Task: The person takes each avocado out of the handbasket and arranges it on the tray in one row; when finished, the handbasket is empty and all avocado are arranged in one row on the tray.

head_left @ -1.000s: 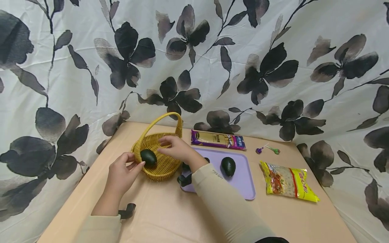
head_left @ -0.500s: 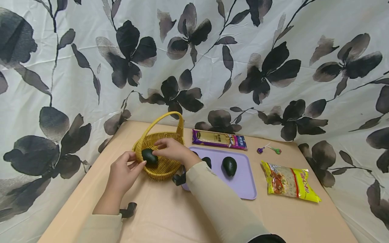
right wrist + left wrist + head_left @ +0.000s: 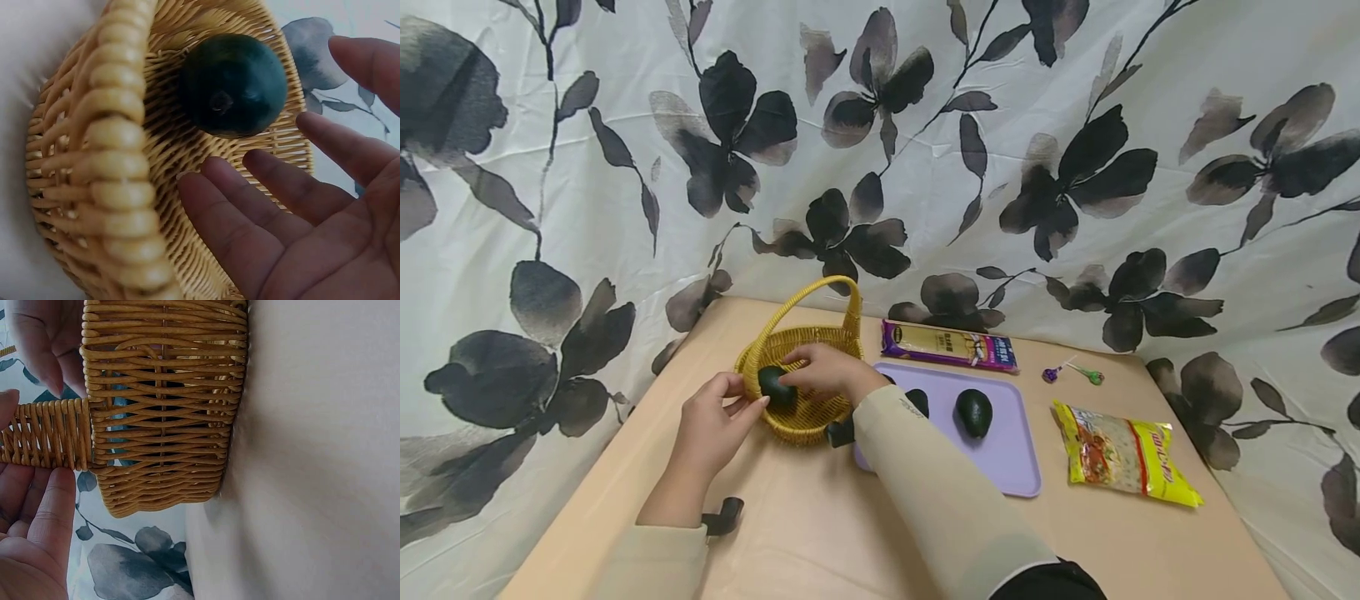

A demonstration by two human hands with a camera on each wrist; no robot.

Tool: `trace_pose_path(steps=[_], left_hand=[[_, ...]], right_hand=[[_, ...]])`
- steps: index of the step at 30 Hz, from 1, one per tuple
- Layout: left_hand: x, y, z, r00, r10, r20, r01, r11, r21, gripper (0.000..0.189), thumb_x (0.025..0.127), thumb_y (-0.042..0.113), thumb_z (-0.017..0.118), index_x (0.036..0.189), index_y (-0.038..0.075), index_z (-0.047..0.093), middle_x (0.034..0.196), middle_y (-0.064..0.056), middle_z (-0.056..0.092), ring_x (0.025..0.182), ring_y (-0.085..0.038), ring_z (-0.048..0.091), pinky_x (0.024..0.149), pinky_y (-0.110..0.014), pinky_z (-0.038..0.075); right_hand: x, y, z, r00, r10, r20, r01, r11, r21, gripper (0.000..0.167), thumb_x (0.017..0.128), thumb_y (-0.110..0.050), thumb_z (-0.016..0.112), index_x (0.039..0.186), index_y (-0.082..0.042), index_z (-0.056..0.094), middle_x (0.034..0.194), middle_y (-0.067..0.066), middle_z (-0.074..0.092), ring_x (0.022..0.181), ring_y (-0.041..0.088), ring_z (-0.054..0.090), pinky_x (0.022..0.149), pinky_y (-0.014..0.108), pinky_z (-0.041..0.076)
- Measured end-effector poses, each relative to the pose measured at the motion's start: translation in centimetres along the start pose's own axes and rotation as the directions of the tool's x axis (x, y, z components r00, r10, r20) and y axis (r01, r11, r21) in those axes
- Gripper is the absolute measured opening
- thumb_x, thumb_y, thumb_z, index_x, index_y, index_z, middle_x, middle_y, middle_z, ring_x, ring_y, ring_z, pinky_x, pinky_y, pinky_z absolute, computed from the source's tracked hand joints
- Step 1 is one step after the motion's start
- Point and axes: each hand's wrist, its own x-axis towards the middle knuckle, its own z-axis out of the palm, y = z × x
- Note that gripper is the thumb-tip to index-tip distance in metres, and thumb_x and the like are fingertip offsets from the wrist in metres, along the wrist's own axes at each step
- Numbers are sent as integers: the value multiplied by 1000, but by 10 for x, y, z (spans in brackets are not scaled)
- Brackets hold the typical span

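Note:
A yellow wicker basket (image 3: 797,432) with an arched handle stands on the table, a dark green avocado (image 3: 772,385) inside it near the left side. My left hand (image 3: 711,425) pinches the base of the basket's handle (image 3: 47,434), with thumb and fingers on opposite edges in the left wrist view. Reaching over the basket's opening is my right hand (image 3: 831,373). In the right wrist view its fingers (image 3: 231,231) are spread and extended, and a gap shows between them and the avocado (image 3: 234,84). Nothing lies in that palm.
Right of the basket lies a lilac tray (image 3: 1017,454) with an avocado (image 3: 973,413) and another (image 3: 917,402) partly covered by the right sleeve. Behind it is a purple packet (image 3: 947,346). Farther right are two lollipops (image 3: 1093,377) and a yellow food bag (image 3: 1123,454).
My right hand has moved down and left into the basket's opening, closer to the avocado. The left hand keeps its pinch on the handle. The head view has shifted slightly.

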Motion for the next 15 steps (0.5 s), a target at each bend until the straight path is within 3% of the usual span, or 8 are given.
trace_pose_path(steps=[5,9,15], left_hand=[[1,1,0,1000,5,-1,-5,1000,3,31,91,15,80,113,4,61,114,-15,68,110,-32,70,88,-30,63],[1,0,-1,1000,10,-6,-10,1000,7,32,90,15,81,113,5,62,113,-14,68,109,-30,71,88,-30,63],[2,0,0,1000,12,-6,-12,1000,9,32,90,15,82,112,5,61,113,-14,69,108,-30,72,87,-33,64]], right_hand=[[7,1,2,999,45,-22,-43,997,61,50,94,-32,76,139,-16,62,117,4,65,114,35,66,97,56,61],[12,0,6,997,69,-30,-66,993,98,52,93,-30,77,140,-15,61,121,7,65,108,31,67,96,58,61],[17,2,11,996,79,-41,-78,996,40,55,95,-28,76,146,-21,57,134,11,61,106,28,66,91,52,64]])
